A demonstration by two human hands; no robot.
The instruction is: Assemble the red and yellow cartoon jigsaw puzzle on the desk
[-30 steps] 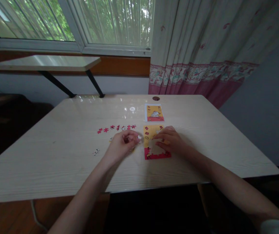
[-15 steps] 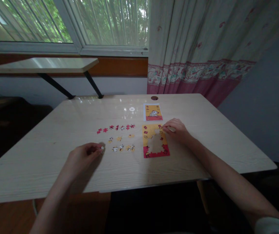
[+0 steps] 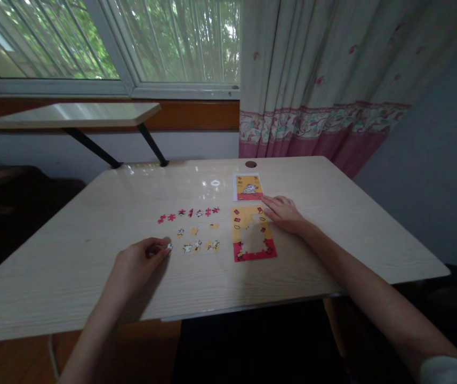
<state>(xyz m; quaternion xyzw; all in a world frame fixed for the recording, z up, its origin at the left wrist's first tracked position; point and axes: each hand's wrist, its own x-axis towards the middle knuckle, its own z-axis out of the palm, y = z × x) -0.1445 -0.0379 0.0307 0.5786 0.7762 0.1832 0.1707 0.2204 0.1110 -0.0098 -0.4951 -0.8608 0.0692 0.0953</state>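
In the head view, a jigsaw puzzle [image 3: 246, 216] is lying mid-table [image 3: 104, 229], its yellow-and-red border looking mostly joined and its centre gaping, while loose pieces [image 3: 187, 248] are lying in rows to its left, unplaced. The left hand [image 3: 142, 257], coming from the near left, is pinching a white piece [image 3: 169, 247]; the right hand [image 3: 286, 214] is stretching palm-down, fingers apparently released, toward the near right corner of the picture card [image 3: 249, 188] beyond.
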